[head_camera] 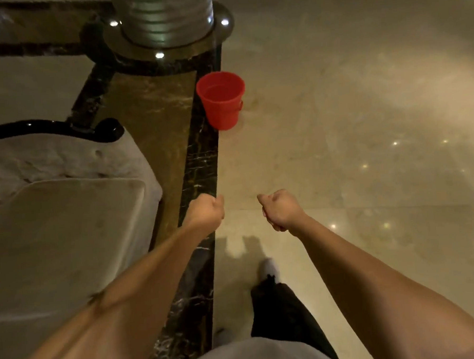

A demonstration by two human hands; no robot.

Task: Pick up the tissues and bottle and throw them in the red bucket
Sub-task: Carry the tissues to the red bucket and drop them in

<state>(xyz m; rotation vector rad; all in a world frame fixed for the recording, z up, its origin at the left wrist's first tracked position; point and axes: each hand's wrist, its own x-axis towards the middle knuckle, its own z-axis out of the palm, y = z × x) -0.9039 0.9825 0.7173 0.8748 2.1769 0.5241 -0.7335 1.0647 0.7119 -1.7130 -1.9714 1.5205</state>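
My left hand [206, 211] and right hand [280, 210] are both fisted, held out front, nothing visibly in either, though something small could hide inside; view's soft. Bucket [221, 99] stands upright on the floor [350, 104] ahead, well apart. No tissues or bottle in view. Risk: I walk on without finding them, or kick the bucket over when closing in.

Bucket [221, 100] on floor [350, 118], right of armchair [62, 229]
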